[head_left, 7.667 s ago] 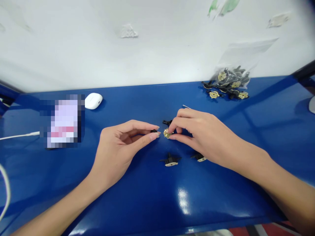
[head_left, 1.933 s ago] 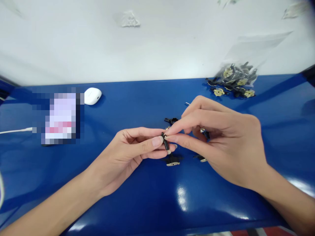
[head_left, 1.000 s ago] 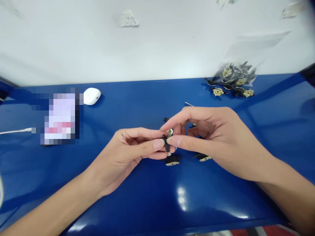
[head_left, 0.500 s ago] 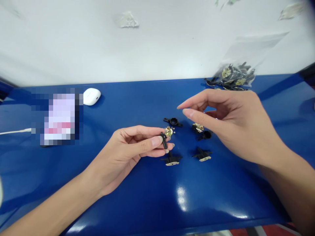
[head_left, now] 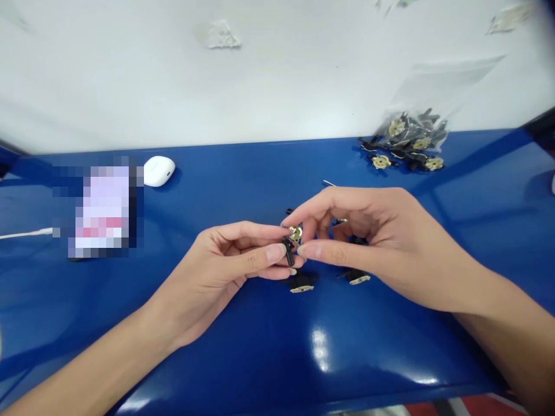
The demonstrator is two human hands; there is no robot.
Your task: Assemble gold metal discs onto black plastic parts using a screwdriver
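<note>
On the tabletop [head_left: 234, 370], two black parts [head_left: 302, 282] with pale brass faces are set nearest. Above, a slim, glossy black piece [head_left: 289, 254], slightly tilted, is pinched by the left hand [head_left: 221, 263]. The right hand's [head_left: 373, 248] thumb and forefinger are held apart beside it; whether anything is gripped cannot be told. Behind, a notched brass disc [head_left: 295, 233] is seen. Farther, loose parts [head_left: 381, 163] are heaped before a clear bag [head_left: 420, 124].

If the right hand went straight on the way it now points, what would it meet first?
Likely the left hand, where it pinches the small black part; depth there is unclear.
</note>
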